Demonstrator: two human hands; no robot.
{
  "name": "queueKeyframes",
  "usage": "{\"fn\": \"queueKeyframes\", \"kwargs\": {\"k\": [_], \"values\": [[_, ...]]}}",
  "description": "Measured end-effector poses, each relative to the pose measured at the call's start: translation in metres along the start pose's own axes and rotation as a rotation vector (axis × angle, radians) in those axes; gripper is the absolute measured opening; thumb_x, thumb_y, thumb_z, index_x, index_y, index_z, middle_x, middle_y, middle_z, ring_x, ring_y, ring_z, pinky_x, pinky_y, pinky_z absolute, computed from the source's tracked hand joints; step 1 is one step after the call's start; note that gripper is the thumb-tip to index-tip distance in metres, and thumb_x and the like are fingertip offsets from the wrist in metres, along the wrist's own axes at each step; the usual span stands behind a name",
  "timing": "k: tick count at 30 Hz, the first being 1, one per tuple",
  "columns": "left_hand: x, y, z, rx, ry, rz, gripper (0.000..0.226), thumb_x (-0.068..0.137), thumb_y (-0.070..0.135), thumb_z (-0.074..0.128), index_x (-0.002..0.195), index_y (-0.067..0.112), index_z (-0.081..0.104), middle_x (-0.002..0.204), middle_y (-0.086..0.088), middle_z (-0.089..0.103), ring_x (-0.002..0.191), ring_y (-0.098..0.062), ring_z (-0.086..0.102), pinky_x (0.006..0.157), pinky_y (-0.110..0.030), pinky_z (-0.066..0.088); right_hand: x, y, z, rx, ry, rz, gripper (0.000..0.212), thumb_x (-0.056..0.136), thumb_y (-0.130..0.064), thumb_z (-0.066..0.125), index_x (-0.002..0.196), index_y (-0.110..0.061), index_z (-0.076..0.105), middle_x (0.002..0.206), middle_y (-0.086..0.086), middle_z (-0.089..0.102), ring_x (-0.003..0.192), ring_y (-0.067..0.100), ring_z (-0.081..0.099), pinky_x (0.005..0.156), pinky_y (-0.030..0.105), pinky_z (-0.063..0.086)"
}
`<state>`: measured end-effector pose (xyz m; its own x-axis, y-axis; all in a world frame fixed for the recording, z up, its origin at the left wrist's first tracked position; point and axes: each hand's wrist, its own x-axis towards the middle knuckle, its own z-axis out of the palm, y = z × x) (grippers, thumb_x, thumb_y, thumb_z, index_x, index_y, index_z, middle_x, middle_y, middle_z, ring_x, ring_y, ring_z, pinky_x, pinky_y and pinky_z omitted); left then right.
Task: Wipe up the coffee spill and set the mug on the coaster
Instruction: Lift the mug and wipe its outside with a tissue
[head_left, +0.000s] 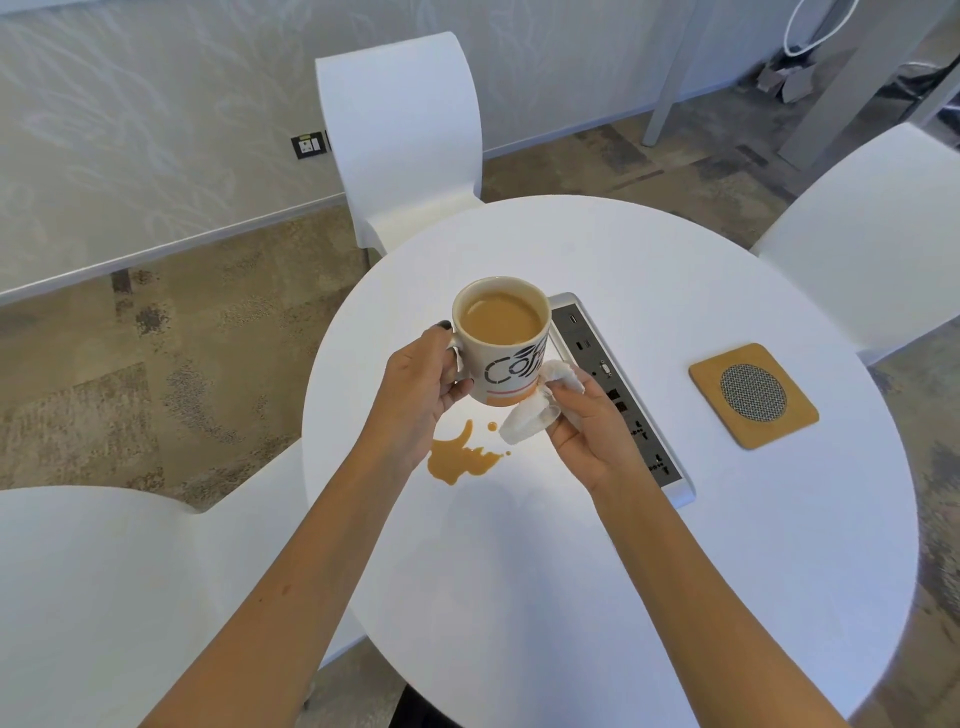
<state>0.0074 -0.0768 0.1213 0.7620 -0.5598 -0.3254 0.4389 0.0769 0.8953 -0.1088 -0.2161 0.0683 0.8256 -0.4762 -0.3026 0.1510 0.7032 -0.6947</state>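
Two hands up: left hand (415, 384) gripping full mug (501, 340) above coffee spill (460, 460); right hand (582, 436) pinching crumpled tissue (535, 410) against mug. Power strip (618, 389) between spill and coaster (753, 395) on tabletop (623, 597).

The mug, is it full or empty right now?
Nearly full: the mug, held by the left hand, shows light-brown coffee close to its rim.

Office meeting room: round white table (623, 571) with built-in socket strip (623, 400), moulded white chairs (400, 140), patterned carpet (156, 338), wall outlet (310, 146)
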Motion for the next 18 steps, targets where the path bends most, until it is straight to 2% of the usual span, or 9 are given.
{"fn": "queueKeyframes", "kwargs": {"k": [2, 6, 10, 14, 18], "values": [[0.0, -0.001, 0.0, 0.0, 0.011, 0.012, 0.046, 0.094, 0.024, 0.045, 0.048, 0.029, 0.046, 0.052, 0.006, 0.025, 0.048, -0.009, 0.038, 0.061, -0.018, 0.051, -0.006, 0.007, 0.002, 0.012, 0.04, 0.007, 0.015, 0.092, 0.002, 0.049, 0.103, -0.003, 0.057, 0.098, 0.01, 0.063, 0.092, 0.02, 0.063, 0.079, 0.027, 0.056], [0.0, -0.001, 0.001, -0.007, 0.032, 0.024, 0.047, 0.093, 0.025, 0.045, 0.047, 0.029, 0.051, 0.049, 0.007, 0.031, 0.048, -0.007, 0.045, 0.061, -0.017, 0.051, -0.016, 0.022, 0.009, 0.05, 0.149, 0.057, 0.016, 0.091, 0.004, 0.051, 0.088, -0.01, 0.059, 0.102, 0.011, 0.065, 0.084, 0.02, 0.07, 0.072, 0.033, 0.06], [-0.001, -0.001, 0.001, -0.014, 0.031, 0.043, 0.047, 0.093, 0.025, 0.044, 0.048, 0.032, 0.056, 0.045, 0.014, 0.045, 0.049, -0.003, 0.055, 0.06, -0.016, 0.052, -0.023, 0.031, 0.017, 0.107, 0.168, 0.055, 0.015, 0.09, 0.009, 0.05, 0.093, -0.003, 0.059, 0.112, 0.022, 0.061, 0.087, 0.024, 0.071, 0.068, 0.027, 0.058], [-0.002, -0.001, 0.0, -0.019, 0.051, 0.041, 0.044, 0.092, 0.025, 0.045, 0.049, 0.031, 0.051, 0.046, 0.01, 0.036, 0.048, -0.005, 0.05, 0.06, -0.017, 0.052, -0.031, 0.039, 0.023, -0.011, 0.188, 0.079, 0.023, 0.085, 0.013, 0.052, 0.082, -0.003, 0.068, 0.094, 0.015, 0.069, 0.085, 0.024, 0.071, 0.068, 0.024, 0.057], [-0.004, -0.001, -0.002, -0.019, 0.047, 0.043, 0.048, 0.092, 0.027, 0.045, 0.045, 0.031, 0.05, 0.046, 0.01, 0.032, 0.047, -0.006, 0.048, 0.06, -0.016, 0.052, -0.036, 0.045, 0.024, 0.016, 0.122, 0.112, 0.014, 0.085, -0.003, 0.061, 0.096, 0.003, 0.068, 0.1, 0.016, 0.069, 0.098, 0.027, 0.066, 0.078, 0.029, 0.056]]}}
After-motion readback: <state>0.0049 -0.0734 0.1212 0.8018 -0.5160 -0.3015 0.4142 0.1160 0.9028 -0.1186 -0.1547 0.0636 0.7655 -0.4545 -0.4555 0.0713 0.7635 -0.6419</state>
